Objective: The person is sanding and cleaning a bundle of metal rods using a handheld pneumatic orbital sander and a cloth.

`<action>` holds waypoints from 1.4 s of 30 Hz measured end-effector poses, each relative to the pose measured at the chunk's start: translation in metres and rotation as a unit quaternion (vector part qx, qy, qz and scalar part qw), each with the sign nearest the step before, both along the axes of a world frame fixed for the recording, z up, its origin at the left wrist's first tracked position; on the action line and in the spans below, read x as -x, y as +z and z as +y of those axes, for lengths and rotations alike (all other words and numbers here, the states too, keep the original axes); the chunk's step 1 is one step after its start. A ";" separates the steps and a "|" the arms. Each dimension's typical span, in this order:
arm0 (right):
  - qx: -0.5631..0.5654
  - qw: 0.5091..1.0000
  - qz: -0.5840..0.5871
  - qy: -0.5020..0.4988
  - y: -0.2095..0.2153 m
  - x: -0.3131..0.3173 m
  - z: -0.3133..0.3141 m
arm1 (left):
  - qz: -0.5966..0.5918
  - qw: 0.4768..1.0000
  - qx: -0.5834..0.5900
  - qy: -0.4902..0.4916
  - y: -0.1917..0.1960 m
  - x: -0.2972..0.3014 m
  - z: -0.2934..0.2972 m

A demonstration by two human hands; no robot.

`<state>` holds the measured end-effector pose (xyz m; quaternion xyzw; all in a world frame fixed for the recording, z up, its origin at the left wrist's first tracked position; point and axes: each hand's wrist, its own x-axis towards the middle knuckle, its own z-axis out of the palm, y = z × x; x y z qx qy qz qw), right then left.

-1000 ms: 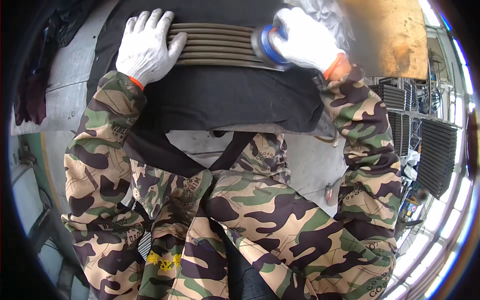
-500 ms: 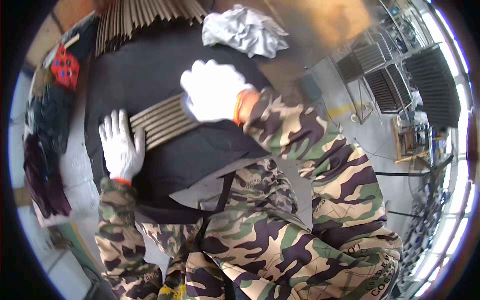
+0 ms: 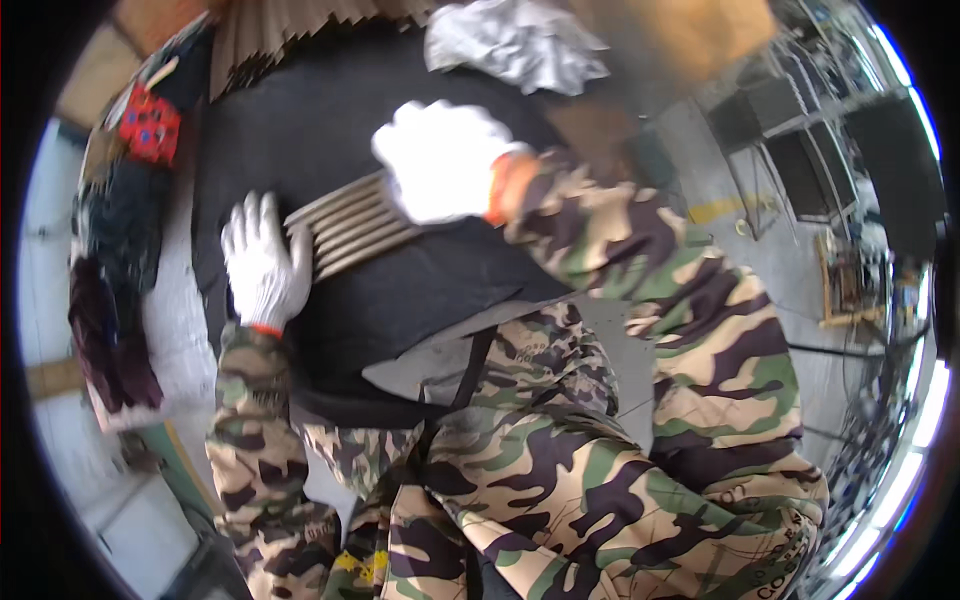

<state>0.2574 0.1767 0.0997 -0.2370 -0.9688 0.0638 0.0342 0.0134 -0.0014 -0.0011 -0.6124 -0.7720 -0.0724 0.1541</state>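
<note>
Several slim brown-grey metal rods or tubes (image 3: pixel 350 232) lie side by side in a slanting row on a black cloth (image 3: pixel 270 130). My left hand (image 3: pixel 266 262), in a white knit glove with an orange cuff, rests open at their left ends, fingers stretched out and thumb by the ends. Over the right part of the row is my right hand (image 3: pixel 450 162), also gloved and washed out by glare. Its fingers look curled in; whatever is under or inside them is hidden, as are the rods' right ends.
At the far edge lies a bundle of similar brown rods (image 3: pixel 290 35), with a crumpled pale cloth (image 3: pixel 515 45) to its right. Dark garments (image 3: pixel 125 235) and a red patterned cloth (image 3: pixel 150 125) hang along the left. Metal racks (image 3: pixel 800 165) stand to the right.
The whole view has shifted, so everything sits further right and higher. Relative to the rods, my right hand has slid slightly left; my left hand keeps its place at their ends.
</note>
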 end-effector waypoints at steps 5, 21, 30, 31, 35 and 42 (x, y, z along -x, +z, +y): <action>-0.119 0.991 0.059 -0.011 -0.012 -0.024 0.033 | -0.007 0.999 -0.041 -0.033 0.004 -0.025 0.017; -0.137 0.990 0.012 0.036 -0.008 -0.022 0.022 | -0.035 0.999 -0.011 -0.012 0.008 -0.024 0.006; -0.139 0.985 0.042 0.089 -0.016 -0.020 0.021 | -0.024 0.999 -0.041 -0.014 0.001 -0.009 0.014; -0.139 0.986 0.037 0.089 -0.014 -0.022 0.021 | -0.029 0.999 -0.041 -0.014 0.001 -0.012 0.013; -0.119 0.992 0.012 0.042 -0.007 -0.022 0.037 | -0.020 0.997 -0.061 -0.031 0.005 -0.024 0.005; -0.127 0.989 0.031 0.064 -0.007 -0.016 0.030 | -0.013 0.998 -0.063 -0.028 0.005 -0.021 0.007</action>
